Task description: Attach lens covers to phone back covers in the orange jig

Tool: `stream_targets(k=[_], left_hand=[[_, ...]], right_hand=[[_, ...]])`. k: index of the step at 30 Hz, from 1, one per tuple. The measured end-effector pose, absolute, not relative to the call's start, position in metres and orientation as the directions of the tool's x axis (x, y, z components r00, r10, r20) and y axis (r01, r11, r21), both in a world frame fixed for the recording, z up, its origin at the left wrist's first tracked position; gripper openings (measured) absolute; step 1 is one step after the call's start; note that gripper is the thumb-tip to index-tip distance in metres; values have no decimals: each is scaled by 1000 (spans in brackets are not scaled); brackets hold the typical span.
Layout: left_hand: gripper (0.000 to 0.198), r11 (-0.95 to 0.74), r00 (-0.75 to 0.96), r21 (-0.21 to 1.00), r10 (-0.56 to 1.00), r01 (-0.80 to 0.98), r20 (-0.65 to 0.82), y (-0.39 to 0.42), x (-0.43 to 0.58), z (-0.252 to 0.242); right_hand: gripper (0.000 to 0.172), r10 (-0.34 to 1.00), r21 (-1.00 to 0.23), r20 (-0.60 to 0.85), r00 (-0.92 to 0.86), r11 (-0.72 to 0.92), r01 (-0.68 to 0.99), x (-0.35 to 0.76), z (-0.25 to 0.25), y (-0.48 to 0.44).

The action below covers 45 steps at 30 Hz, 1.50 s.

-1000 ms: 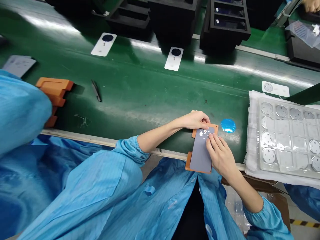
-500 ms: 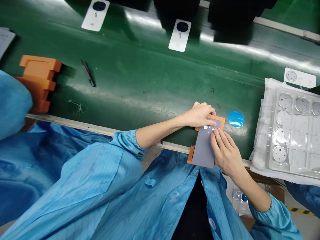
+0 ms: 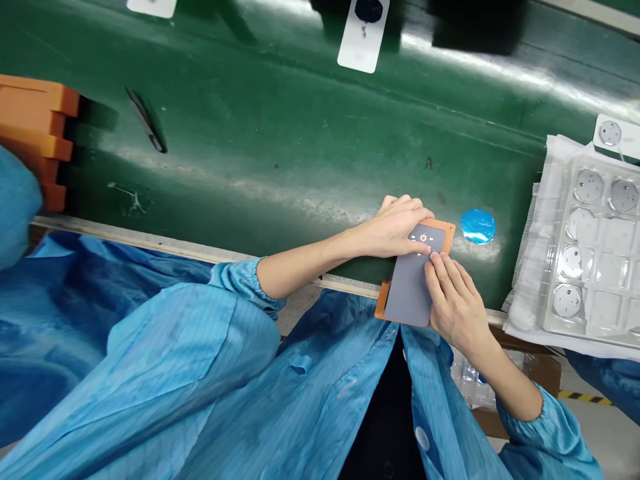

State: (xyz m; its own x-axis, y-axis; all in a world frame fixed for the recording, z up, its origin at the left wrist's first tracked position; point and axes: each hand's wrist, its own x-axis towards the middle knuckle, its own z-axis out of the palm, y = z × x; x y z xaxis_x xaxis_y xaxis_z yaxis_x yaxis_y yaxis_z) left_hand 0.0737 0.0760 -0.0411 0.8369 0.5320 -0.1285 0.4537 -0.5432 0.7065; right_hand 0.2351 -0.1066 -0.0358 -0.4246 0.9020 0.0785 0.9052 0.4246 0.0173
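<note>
Your left hand (image 3: pixel 399 230) is half curled at the far end of the orange fixture (image 3: pixel 381 303), its thumb lying across the grey phone back panel (image 3: pixel 409 293) just below the ring-shaped cutout; how firmly it grips cannot be seen. Your right hand (image 3: pixel 457 303) lies over the panel's right edge, fingers nearly straight and side by side, their tips resting beside your left thumb. The panel sits on the fixture, tilted slightly, at the near edge of the green worktop (image 3: pixel 280 133). Just beyond your right fingertips, near the fixture, is a shiny blue disc (image 3: pixel 478 227). Further right, a clear compartment tray (image 3: pixel 611 270) holding round pieces (image 3: pixel 589 186) rests on white sheets (image 3: pixel 533 253). Dark tweezers (image 3: pixel 145 120) lie well to your left.
</note>
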Motion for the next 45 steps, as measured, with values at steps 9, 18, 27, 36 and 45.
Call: stream_targets(k=[9,18,27,36,45], left_hand=[[43,-518,824,712,546,475,-153,73,77,-39],[49,-536,817,667,541,517,-198,75,79,-34],[51,-602,843,592,420,536,-336,92,112,-19],[48,-549,838,648,462,528,-291,93,115,-26],[58,-626,921,679,206,383,-330,127,79,-15]], right_hand=[[51,909,-59,42,-415,417,907,237,-33,-100],[63,922,-78,71,-382,387,919,229,-43,-110],[71,937,-70,91,-338,344,936,223,-50,-130],[71,933,-114,77,-352,359,926,225,-46,-127],[69,936,-115,107,-335,347,931,223,-48,-127]])
